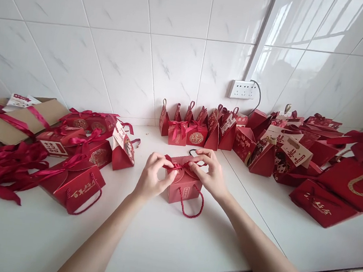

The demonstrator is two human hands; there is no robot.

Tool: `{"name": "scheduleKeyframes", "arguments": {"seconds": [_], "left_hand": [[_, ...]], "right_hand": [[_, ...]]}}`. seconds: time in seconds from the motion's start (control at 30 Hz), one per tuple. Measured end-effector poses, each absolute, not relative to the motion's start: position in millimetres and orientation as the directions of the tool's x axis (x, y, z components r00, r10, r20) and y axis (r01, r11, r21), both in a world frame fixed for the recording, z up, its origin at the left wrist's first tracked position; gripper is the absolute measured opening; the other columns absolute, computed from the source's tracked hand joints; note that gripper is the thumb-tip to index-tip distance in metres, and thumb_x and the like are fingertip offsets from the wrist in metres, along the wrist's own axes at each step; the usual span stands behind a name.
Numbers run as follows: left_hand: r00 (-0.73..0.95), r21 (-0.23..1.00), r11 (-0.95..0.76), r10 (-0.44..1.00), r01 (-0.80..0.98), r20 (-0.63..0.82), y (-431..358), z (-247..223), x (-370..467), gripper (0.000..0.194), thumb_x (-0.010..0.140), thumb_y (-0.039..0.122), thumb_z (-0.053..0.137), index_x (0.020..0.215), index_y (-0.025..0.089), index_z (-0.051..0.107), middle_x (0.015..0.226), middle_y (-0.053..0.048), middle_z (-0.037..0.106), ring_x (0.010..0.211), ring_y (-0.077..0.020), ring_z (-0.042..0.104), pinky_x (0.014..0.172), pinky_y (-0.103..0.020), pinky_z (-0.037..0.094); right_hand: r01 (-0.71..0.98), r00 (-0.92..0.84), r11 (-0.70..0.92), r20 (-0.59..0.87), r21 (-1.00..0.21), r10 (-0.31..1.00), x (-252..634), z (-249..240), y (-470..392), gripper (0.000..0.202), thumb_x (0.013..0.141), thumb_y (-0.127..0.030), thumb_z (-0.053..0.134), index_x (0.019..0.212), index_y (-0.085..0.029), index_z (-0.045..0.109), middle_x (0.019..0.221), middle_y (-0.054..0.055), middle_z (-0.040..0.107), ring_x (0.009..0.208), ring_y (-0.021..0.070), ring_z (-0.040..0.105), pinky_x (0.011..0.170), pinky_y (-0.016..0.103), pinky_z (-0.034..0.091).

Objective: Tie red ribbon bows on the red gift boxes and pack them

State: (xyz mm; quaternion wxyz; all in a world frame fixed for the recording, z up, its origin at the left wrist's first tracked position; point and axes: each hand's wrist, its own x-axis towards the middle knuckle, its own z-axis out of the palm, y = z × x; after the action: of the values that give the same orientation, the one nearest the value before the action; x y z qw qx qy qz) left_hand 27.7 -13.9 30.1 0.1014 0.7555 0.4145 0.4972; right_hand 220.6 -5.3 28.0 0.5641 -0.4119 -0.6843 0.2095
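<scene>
While a red gift box (177,191) is supported by the white table (156,242), the ribbon (181,165) across its top is held in a narrow pinch by the left hand (150,178) and, opposite, by the right hand (214,174). Small boxes (177,134) are grouped behind, near the tiled wall (172,74); loose ribbons (3,172) are heaped at far left.

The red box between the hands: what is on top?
A red ribbon, held by the left hand and the right hand, which partly cover it. The box hides its inside.
</scene>
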Motion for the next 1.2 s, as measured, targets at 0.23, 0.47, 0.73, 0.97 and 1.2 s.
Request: {"name": "scheduleKeyframes", "arguments": {"seconds": [0.23,0.47,0.73,0.97,1.2], "left_hand": [[0.086,0.586,-0.629,0.716,0.511,0.693,-8.7,30.4,23.6,0.017,0.079,0.032,0.057,0.065,0.022,0.056,0.079,-0.002,0.051,0.081,-0.0179,0.053,0.08,-0.032,0.045],[-0.731,0.836,-0.547,0.554,0.04,0.398,17.5,39.0,-18.8,0.015,0.079,0.034,0.049,0.078,0.022,0.042,0.072,0.002,0.046,0.068,-0.0125,0.05,0.067,-0.027,0.045],[-0.87,0.762,-0.643,0.333,0.072,0.363,18.4,49.6,-31.6,0.025,0.07,0.023,0.053,0.086,0.024,0.035,0.092,0.0,0.048,0.085,-0.0139,0.053,0.072,-0.03,0.046],[0.017,0.6,-0.646,0.687,0.472,0.727,1.1,33.0,1.7,0.018,0.079,0.033,0.055,0.091,0.021,0.058,0.106,-0.007,0.061,0.109,-0.0241,0.056,0.098,-0.039,0.041],[0.169,0.758,-0.442,0.894,0.479,0.415,-1.8,26.2,7.0,0.02,0.081,0.04,0.055,0.08,0.021,0.052,0.079,-0.001,0.061,0.077,-0.0172,0.062,0.071,-0.029,0.049]], "right_hand": [[0.119,0.114,0.533,0.545,-0.838,0.831,219.7,23.4,0.8,0.02,0.08,-0.042,0.062,0.075,-0.022,0.062,0.088,0.004,0.058,0.086,0.0184,0.057,0.076,0.033,0.047],[-0.286,0.629,0.581,0.308,-0.762,0.713,262.6,24.7,31.7,0.039,0.073,-0.058,0.061,0.074,-0.025,0.04,0.068,-0.004,0.05,0.065,0.0136,0.057,0.07,0.034,0.052],[-0.446,0.468,0.505,0.288,-0.739,0.836,282.6,46.4,14.6,0.048,0.067,-0.07,0.057,0.068,-0.024,0.043,0.048,-0.01,0.032,0.028,0.0054,0.026,0.026,0.021,0.022],[-0.111,-0.154,0.176,0.192,-0.978,0.969,253.8,53.0,-1.9,0.051,0.07,-0.07,0.056,0.07,-0.019,0.056,0.055,-0.003,0.048,0.039,0.0106,0.049,0.028,0.02,0.032],[0.333,-0.31,0.138,0.03,-0.933,0.95,241.1,43.3,-0.3,0.041,0.073,-0.055,0.065,0.063,-0.019,0.047,0.059,-0.002,0.05,0.05,0.0102,0.047,0.036,0.021,0.041]]}}
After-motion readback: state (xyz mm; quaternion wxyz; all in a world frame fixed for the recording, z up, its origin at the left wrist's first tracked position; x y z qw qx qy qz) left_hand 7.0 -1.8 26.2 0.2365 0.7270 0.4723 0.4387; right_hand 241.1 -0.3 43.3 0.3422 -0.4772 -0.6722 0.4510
